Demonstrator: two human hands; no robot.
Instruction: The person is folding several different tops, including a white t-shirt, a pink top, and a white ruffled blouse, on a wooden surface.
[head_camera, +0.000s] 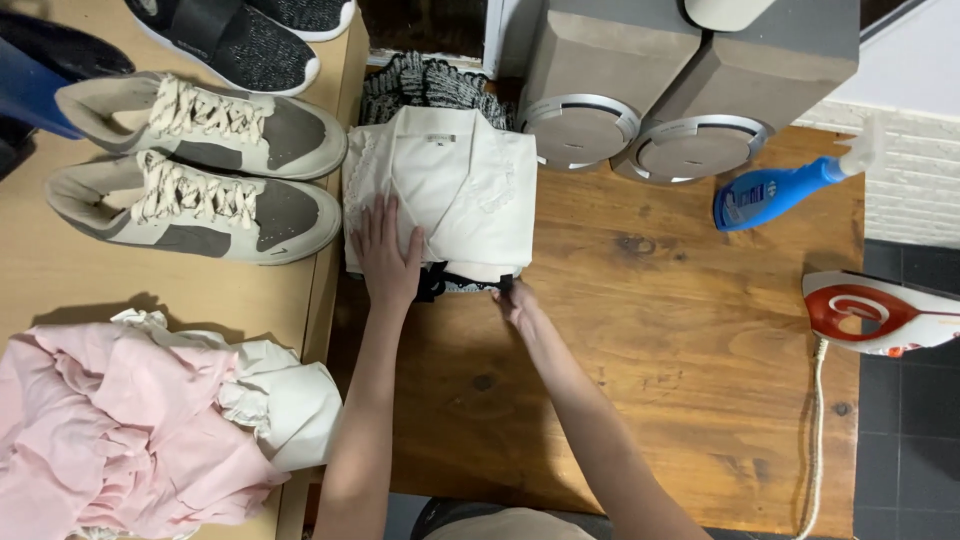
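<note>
— Where's the shirt (440, 190)?
— Folded on the counter (640, 330), left hand (385, 255) flat on top, right hand (515, 298) pinching the bottom edge (keep corners squared, I'd say).

White folded shirt (445, 190), blue spray bottle (770, 192)

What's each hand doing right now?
Left hand: open, flat on the folded white collared shirt.
Right hand: at the shirt's bottom edge; grip cannot be told.
</note>
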